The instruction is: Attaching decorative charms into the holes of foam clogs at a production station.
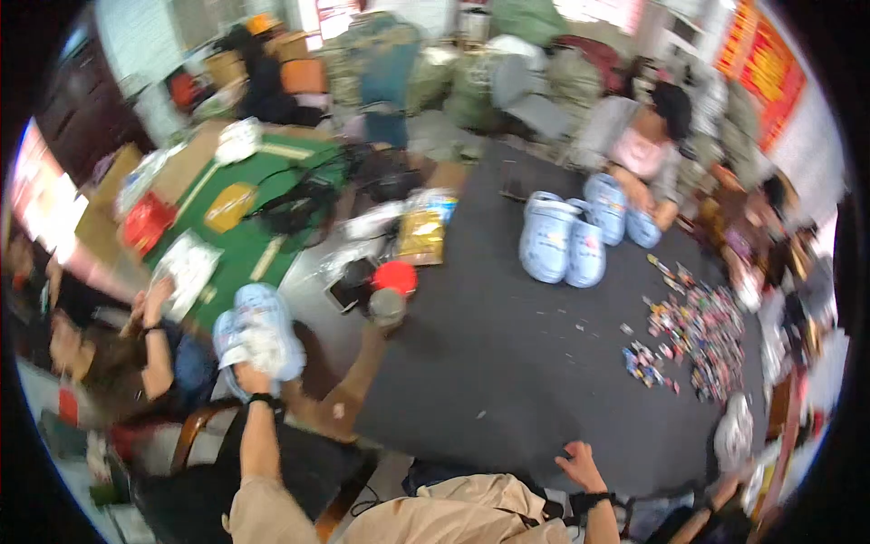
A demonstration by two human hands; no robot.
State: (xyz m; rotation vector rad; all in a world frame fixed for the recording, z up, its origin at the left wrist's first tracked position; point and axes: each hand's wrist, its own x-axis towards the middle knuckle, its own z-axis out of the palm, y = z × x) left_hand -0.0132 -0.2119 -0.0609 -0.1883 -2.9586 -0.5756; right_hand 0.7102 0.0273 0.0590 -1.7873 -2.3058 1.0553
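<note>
At the left, my left hand [254,372] is closed at a pair of light-blue clogs [272,308], held off the near left edge of the dark table. A white crumpled piece [263,344] lies between the hand and the clogs; it partly hides my fingers. My right hand [583,467] is at the table's near edge with thumb and fingers apart, holding nothing. Farther off on the dark table [489,363] stands another pair of light-blue clogs [562,245] dotted with small charms. Beyond it a co-worker's hands [648,199] touch a third pair [621,213].
A heap of small colourful charms [702,331] spreads over the table's right side. A red lid [395,276], a round container [387,308], a phone [349,288] and a gold packet [421,236] lie left of centre. A green table [263,199] adjoins. A co-worker [113,363] sits at the left.
</note>
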